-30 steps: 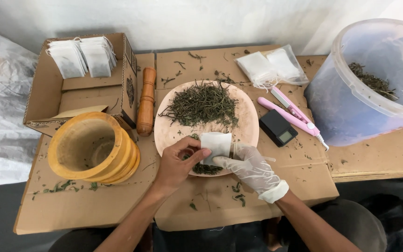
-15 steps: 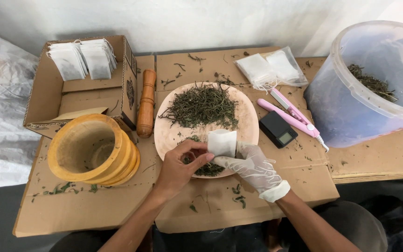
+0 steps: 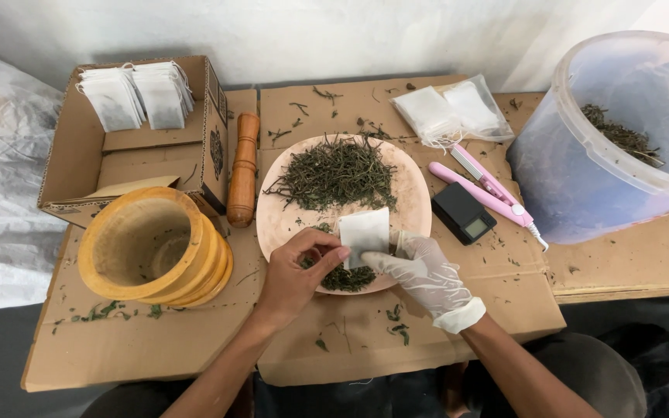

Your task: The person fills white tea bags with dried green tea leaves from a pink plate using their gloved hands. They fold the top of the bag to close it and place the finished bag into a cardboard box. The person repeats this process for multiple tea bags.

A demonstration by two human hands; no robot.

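You're filling a sachet (image 3: 364, 234) over the plate (image 3: 412, 182): bare left hand (image 3: 296, 272) and gloved right hand (image 3: 421, 271) both pinch it, and next comes more leaf (image 3: 338, 174).

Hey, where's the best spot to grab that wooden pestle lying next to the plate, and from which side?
Grip the pestle around its narrower middle, coming down from above. It lies flat between the box and the plate, so its sides are crowded, while its top is open.
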